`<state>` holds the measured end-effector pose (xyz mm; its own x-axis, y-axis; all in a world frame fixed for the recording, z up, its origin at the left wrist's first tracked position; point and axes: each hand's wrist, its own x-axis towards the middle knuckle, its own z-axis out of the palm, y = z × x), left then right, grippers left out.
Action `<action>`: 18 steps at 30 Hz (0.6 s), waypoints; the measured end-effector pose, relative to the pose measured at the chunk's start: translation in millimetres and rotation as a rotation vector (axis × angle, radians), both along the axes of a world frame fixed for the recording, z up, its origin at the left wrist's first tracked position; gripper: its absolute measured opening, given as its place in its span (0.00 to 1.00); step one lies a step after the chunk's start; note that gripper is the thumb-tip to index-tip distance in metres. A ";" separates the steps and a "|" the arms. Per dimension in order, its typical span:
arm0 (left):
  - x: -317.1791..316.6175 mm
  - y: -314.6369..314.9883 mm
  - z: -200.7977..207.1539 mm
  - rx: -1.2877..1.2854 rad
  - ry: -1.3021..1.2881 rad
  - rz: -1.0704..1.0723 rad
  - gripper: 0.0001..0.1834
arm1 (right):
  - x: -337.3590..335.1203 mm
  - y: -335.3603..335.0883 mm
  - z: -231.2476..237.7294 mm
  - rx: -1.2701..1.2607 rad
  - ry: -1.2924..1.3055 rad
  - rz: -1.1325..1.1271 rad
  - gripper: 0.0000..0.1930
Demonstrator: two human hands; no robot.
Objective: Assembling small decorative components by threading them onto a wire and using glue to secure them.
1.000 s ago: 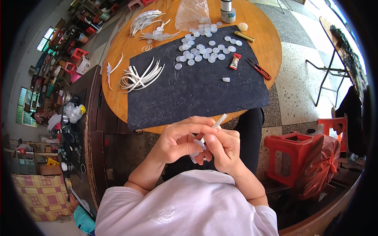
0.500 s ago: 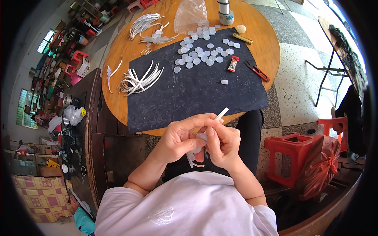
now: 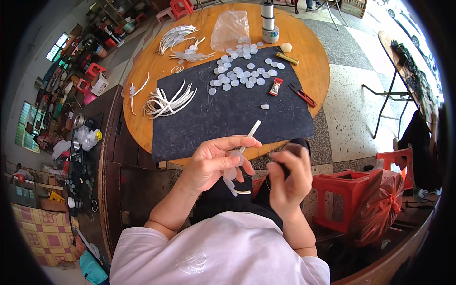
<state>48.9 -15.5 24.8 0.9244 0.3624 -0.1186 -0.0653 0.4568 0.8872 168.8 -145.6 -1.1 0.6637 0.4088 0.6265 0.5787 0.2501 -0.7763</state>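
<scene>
My left hand (image 3: 204, 164) is closed on a white strap (image 3: 256, 128), whose upper end sticks up past the index finger. Translucent round discs (image 3: 230, 174) hang along the strap below the thumb, and its pale lower end curls out beneath them. To the right, apart from the strap, is my right hand (image 3: 290, 183), its fingers bent in toward the thumb and partly smeared. Whatever it pinches is too fine to make out. Beyond the hands, a dark mat (image 3: 209, 130) holds many loose translucent discs (image 3: 247, 74) and a bundle of white straps (image 3: 171, 100).
Red-handled snips (image 3: 304, 96), a small red packet (image 3: 275, 87), a white piece (image 3: 265, 107) and a brass-coloured tube (image 3: 288, 58) lie at the mat's right. Stacked spools (image 3: 269, 23) and a clear bag (image 3: 230, 31) stand behind. Red stools (image 3: 337, 194) are at right.
My right hand has come away from the strap and moved right. My left hand keeps hold of the strap and discs. The view has shifted slightly.
</scene>
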 end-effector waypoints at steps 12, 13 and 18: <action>8.5 -22.9 0.8 0.299 0.115 -0.007 0.22 | -8.1 15.5 -8.1 -0.103 -0.223 0.046 0.06; 10.2 -22.6 -1.0 0.280 0.118 -0.034 0.22 | -8.1 16.2 -11.1 -0.069 -0.179 0.058 0.07; 12.4 -23.1 -6.0 0.238 0.165 -0.039 0.22 | -10.5 17.9 -23.0 0.015 0.118 0.101 0.07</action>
